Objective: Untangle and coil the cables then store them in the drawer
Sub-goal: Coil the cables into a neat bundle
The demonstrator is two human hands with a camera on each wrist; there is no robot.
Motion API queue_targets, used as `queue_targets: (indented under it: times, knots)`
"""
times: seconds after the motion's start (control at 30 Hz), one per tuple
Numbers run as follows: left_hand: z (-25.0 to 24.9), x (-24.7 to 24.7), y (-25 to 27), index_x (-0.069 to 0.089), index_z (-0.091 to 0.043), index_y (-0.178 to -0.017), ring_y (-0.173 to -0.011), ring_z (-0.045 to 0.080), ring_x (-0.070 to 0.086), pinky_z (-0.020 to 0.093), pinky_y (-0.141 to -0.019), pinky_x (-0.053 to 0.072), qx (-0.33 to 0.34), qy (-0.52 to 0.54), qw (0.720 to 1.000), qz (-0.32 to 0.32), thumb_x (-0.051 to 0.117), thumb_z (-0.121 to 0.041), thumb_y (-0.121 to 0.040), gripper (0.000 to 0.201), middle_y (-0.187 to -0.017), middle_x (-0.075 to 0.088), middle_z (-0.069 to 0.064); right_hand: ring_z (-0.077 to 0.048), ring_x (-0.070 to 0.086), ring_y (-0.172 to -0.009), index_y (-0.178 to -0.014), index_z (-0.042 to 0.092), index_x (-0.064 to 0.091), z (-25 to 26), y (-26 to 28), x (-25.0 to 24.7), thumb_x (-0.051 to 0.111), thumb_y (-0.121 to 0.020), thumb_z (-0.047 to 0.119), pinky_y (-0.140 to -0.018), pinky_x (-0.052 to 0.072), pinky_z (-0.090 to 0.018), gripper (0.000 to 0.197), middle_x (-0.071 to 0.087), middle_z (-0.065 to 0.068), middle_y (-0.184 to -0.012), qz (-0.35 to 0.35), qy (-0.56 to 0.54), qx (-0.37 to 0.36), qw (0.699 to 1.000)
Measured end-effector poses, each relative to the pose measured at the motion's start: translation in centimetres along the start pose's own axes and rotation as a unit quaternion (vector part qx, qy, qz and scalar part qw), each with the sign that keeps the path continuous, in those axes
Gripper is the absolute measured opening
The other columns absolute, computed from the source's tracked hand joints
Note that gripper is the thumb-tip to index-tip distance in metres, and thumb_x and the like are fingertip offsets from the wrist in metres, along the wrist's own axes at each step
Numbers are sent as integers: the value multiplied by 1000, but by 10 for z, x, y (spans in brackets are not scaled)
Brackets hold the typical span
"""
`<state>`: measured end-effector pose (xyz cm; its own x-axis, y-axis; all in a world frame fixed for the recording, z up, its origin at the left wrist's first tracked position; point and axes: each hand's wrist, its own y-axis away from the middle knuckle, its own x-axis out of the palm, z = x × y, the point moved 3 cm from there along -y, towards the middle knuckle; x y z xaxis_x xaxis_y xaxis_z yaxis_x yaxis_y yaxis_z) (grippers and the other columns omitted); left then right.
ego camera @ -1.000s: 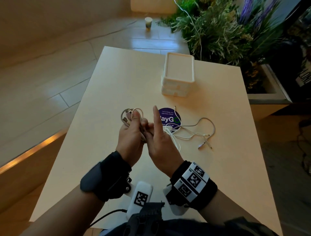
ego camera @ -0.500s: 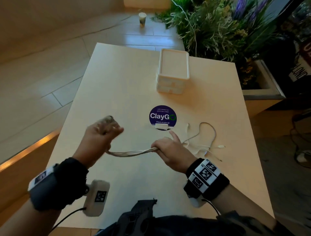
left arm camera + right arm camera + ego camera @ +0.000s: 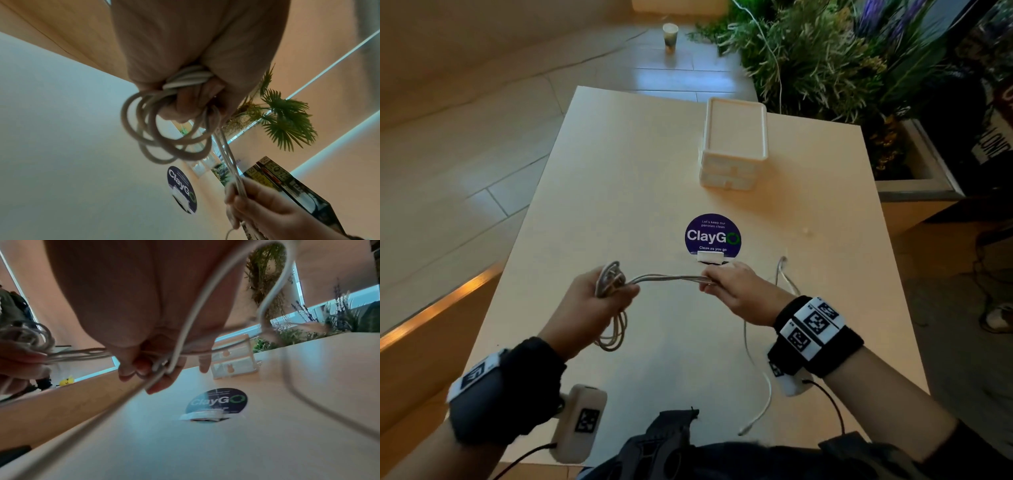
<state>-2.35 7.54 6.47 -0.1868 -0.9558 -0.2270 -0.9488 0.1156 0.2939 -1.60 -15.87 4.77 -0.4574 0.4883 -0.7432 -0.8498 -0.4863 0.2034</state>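
My left hand (image 3: 599, 301) grips a coiled bundle of white cable (image 3: 611, 279), whose loops hang below my fist (image 3: 164, 134). Several strands (image 3: 671, 277) stretch taut from it to my right hand (image 3: 732, 287), which pinches them (image 3: 162, 368) a little above the table. From my right hand a loose cable tail (image 3: 756, 370) trails down over the table's near edge. Another loop (image 3: 782, 270) lies to the right. The small white drawer unit (image 3: 732, 144) stands at the back of the table, both drawers closed.
A round purple ClayGo sticker (image 3: 713, 236) with a small white piece (image 3: 710, 257) at its near edge lies mid-table. A planter with bushy plants (image 3: 842, 61) borders the table's (image 3: 619, 171) right rear. A paper cup (image 3: 670, 36) stands on the floor beyond.
My hands were together over the sticker, then pulled apart, the left going left with the coil. The strands now stretch between them, and the loose tail has dragged toward the near edge.
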Motion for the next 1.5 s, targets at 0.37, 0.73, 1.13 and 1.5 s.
queue_targets:
  times: [0.37, 0.73, 1.13, 1.5]
  knots:
    - [33, -21, 7, 48, -10, -68, -38, 6, 34, 16, -38, 27, -86, 30, 995, -27, 65, -3, -82, 24, -48, 48, -3, -29, 37, -129, -100, 18, 64, -36, 11, -10, 47, -95, 33, -109, -9, -63, 23, 54, -7, -122, 69, 317, 19, 946]
    - [79, -24, 38, 50, -4, -70, -39, 10, 32, 19, -39, 26, -214, 2, 977, 16, 59, 0, -85, 17, -54, 46, 8, -41, 13, -138, -129, 17, 43, -70, 11, -75, 57, -79, -1, -112, 15, -59, 54, 20, -20, -150, -150, 351, 209, 900]
    - [80, -5, 46, 47, -12, -63, -42, 11, 33, 20, -40, 26, -224, 4, 965, 138, 66, -10, -81, 26, -53, 47, 4, -24, 60, -62, -88, 12, 55, -45, 18, 50, 59, -66, 67, -73, 54, -46, 60, 62, -7, -80, -50, -253, 388, 885]
    - [70, 18, 51, 48, -13, -64, -48, 11, 51, 19, -52, 40, -136, -127, 927, 326, 64, -7, -77, 21, -49, 56, -4, -34, 50, -111, -117, 4, 43, -15, -34, 84, 53, -89, 18, -87, 44, -41, 33, 49, -16, -125, 0, 57, 334, 941]
